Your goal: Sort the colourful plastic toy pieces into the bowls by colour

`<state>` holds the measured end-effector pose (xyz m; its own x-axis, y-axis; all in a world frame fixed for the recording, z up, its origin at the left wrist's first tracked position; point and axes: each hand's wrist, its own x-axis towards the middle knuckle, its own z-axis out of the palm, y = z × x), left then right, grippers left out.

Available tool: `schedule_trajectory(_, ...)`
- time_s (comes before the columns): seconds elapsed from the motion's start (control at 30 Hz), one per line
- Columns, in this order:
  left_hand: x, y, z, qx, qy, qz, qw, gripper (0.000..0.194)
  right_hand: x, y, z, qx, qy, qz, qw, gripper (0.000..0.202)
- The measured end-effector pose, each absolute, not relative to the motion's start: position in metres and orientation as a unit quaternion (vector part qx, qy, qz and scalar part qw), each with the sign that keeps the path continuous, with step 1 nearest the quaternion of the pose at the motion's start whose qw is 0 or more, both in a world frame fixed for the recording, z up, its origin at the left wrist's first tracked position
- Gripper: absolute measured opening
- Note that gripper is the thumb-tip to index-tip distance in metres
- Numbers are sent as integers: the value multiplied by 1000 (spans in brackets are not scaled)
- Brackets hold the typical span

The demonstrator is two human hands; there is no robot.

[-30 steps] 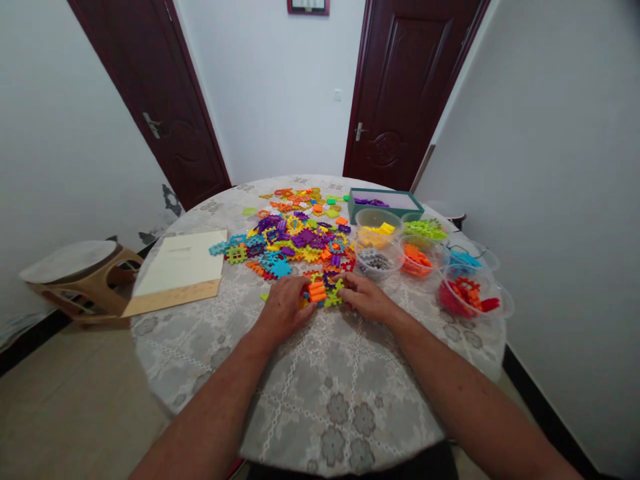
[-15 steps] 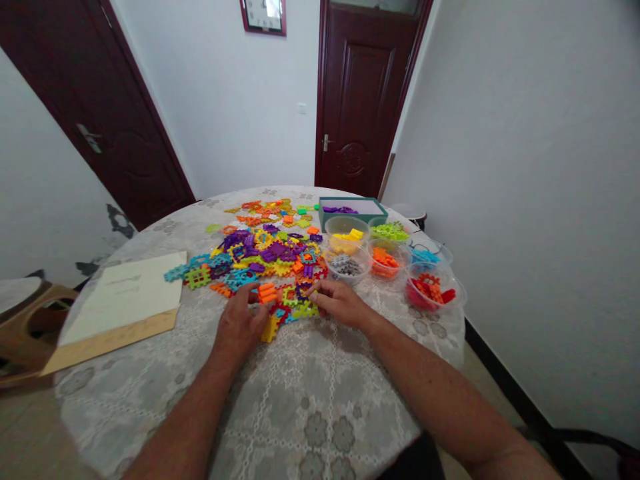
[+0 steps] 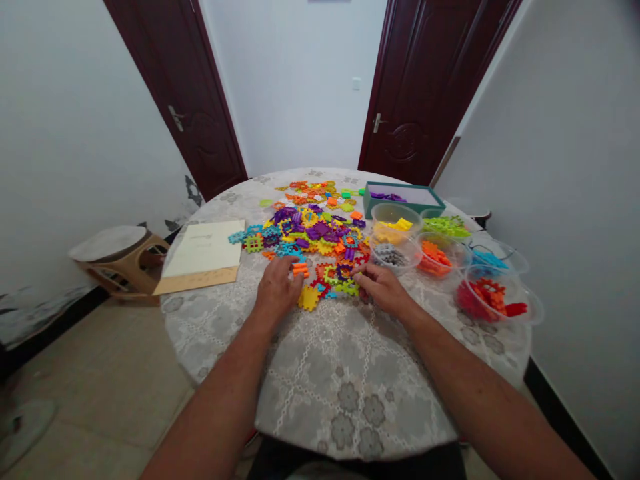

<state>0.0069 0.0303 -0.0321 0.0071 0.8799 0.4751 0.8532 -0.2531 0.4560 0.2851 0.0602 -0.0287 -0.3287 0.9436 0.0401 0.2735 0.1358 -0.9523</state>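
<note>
In the head view my left hand [image 3: 280,288] is closed on orange plastic building pieces [image 3: 301,269], which look stacked between thumb and fingers. A yellow toothed square piece [image 3: 309,299] lies just right of that hand. My right hand [image 3: 383,287] is at the near right edge of the pile, thumb and fingertips pinched together; what they hold, if anything, is too small to make out. Close to its fingertips are a purple frame piece [image 3: 344,272] and a lime-green piece [image 3: 347,287]. Beyond both hands spreads a heap of mixed interlocking pieces [image 3: 320,231].
Clear round tubs of sorted pieces stand on the right: yellow [image 3: 395,230], grey [image 3: 390,255], orange [image 3: 435,259], green [image 3: 447,227], blue [image 3: 489,260] and red [image 3: 493,300]. Behind them is a green box [image 3: 403,209] with purple pieces. An open notebook [image 3: 205,250] lies left.
The view has swung left and down, so everything on the table appears further right. My left hand still grips the orange pieces; my right hand stays by the pile's near edge.
</note>
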Motion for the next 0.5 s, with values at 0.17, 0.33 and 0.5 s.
schedule_trajectory(0.17,8,13,-14,805,533,239,98,37,286,60,-31,-452,-668,480,346,31)
schedule_trajectory(0.33,10,6,-10,829,521,168,112,40,286,62,-35,-455,-674,471,344,31)
schedule_trajectory(0.5,6,14,-4,774,566,234,159,20,285,61,-38,-447,-677,478,337,31)
